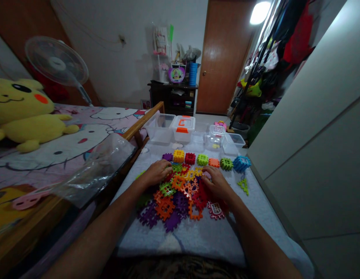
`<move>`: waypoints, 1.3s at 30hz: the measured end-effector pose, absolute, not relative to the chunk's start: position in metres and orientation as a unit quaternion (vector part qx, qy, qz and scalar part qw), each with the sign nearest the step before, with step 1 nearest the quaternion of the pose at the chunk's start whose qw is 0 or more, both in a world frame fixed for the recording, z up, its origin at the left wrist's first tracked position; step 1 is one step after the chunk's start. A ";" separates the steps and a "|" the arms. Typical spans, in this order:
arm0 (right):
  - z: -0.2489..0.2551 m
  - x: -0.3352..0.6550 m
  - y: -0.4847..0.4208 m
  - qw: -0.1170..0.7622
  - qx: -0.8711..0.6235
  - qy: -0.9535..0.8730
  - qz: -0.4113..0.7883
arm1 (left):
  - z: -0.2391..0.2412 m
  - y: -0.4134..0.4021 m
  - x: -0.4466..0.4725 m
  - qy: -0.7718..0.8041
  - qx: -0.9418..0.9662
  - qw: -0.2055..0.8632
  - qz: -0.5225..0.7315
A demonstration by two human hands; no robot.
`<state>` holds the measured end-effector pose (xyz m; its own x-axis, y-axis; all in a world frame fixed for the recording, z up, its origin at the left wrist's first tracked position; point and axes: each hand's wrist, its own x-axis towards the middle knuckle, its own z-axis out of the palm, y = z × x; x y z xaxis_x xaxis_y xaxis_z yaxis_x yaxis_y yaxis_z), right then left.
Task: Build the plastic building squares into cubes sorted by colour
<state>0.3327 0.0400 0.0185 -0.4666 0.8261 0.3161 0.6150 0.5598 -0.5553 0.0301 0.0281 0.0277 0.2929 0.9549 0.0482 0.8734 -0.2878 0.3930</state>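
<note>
A heap of flat plastic interlocking building pieces in orange, purple, red, yellow and green lies in front of me. At its far left edge, my left hand rests with its fingers reaching over the pieces, and I see nothing gripped in it. On the opposite side, my right hand has its thumb and fingers closed about a pale pink piece. Beyond both hands runs a row of sorted stacks, among them a yellow stack, a dark red stack and a blue stack.
Behind the stacks stand clear plastic boxes, including a lidded box with orange clips and an uncovered bin. A green triangular piece lies apart at the right. Left are a wooden rail and a clear plastic bag.
</note>
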 end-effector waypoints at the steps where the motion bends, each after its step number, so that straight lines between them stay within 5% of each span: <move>1: 0.019 0.331 0.042 0.283 -0.426 -0.839 0.186 | 0.029 0.033 0.027 0.587 0.784 0.139 0.145; 5: 0.016 0.327 0.046 0.286 -0.421 -0.839 0.191 | 0.033 0.065 0.012 0.643 0.747 0.085 0.144; 12: 0.011 0.337 0.040 0.279 -0.432 -0.831 0.210 | 0.030 0.107 0.006 0.625 0.763 0.142 0.083; 39: 0.005 0.342 0.040 0.269 -0.448 -0.822 0.227 | 0.031 0.117 0.001 0.623 0.760 0.183 0.026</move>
